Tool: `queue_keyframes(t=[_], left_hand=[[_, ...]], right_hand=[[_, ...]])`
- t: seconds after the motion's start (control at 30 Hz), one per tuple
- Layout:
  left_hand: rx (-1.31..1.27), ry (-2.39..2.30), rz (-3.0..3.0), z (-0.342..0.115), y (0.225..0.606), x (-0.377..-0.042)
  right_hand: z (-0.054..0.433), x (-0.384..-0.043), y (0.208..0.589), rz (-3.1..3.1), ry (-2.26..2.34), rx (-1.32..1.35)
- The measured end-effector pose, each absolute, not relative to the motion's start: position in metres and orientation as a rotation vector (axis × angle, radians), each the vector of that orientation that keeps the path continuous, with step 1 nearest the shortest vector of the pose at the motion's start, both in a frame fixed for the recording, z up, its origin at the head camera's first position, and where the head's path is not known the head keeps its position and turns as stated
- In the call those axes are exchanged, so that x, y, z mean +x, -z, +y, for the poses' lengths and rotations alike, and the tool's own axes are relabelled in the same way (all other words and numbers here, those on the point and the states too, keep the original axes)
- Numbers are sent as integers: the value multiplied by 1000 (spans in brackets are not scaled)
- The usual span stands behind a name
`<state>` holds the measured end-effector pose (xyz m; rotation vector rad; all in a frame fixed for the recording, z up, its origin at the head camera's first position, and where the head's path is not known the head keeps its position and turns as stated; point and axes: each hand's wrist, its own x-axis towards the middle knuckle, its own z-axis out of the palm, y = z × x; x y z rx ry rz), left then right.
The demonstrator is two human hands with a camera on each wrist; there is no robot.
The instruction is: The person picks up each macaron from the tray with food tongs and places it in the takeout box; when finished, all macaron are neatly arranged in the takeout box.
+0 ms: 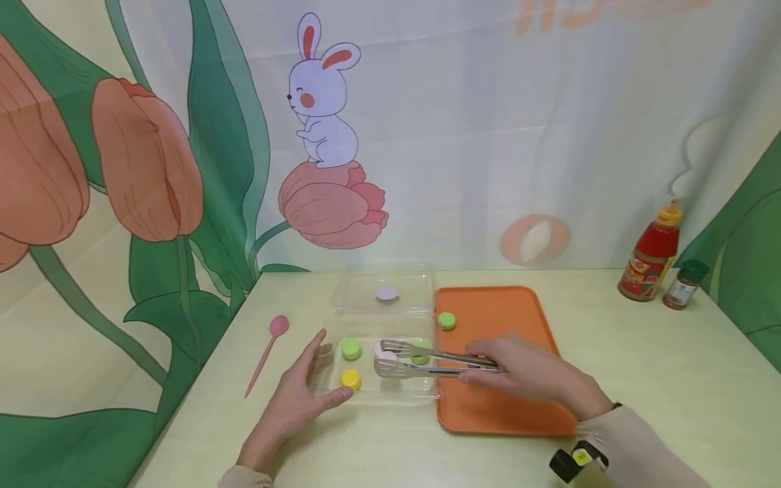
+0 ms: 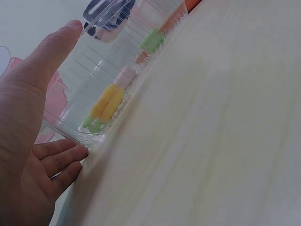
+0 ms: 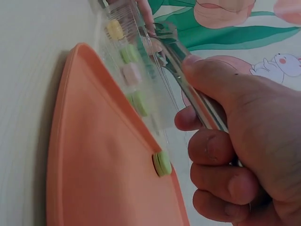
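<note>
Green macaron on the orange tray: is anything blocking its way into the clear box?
Yes, low edges: the rim of the orange tray and the side wall of the clear box stand between the green macaron and the box's inside. The lid is folded back, but the tongs in the right hand reach over the box.

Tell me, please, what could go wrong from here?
The pink macaron at the tips of the tongs could slip and drop into the clear container. The left hand at the container's side might shift it. The green macaron at the edge of the orange tray could get knocked off.
</note>
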<state>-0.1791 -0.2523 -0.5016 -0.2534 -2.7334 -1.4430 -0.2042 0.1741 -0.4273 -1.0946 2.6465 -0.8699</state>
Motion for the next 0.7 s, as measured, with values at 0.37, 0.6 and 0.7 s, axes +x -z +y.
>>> queue_keyframes(t=[0.37,0.6,0.7], left_hand=[[-276,1430,-2729,-252,499,-178],[-286,1436,-2728,-252,502,-179],[-290,1431,-2728,-253,503,-180]], right_hand=[[146,-205,408,2614,689,-1115],[134,-205,400,2585,634,-1103],[132,-205,401,2596,618,-1091]])
